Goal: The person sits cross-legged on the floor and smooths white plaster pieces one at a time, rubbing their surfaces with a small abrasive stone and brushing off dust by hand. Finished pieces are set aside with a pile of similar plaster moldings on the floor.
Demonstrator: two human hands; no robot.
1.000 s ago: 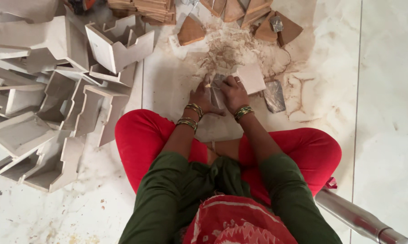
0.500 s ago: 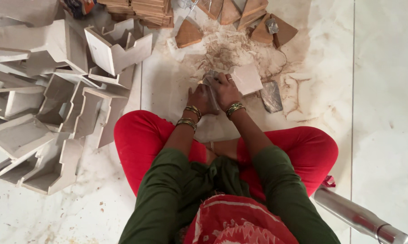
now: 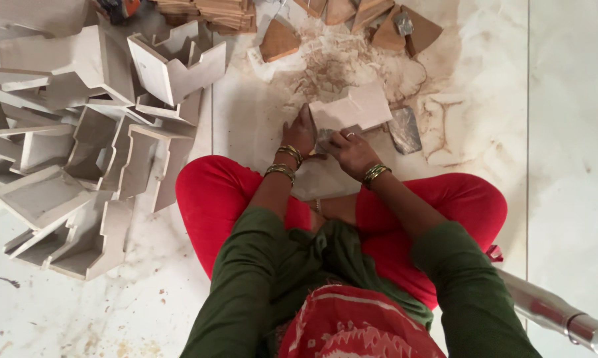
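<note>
The pale block [image 3: 352,109] now lies on the floor [image 3: 570,132] farther ahead than a second ago, left hand [image 3: 300,131] pressed flat against its left edge, right hand [image 3: 352,151] with fingers curled on a small grey piece [image 3: 332,136] beneath it.

Soft, even daylight – faint shadows, mild glare on the pale floor [image 3: 577,132] – sharp throughout.
</note>
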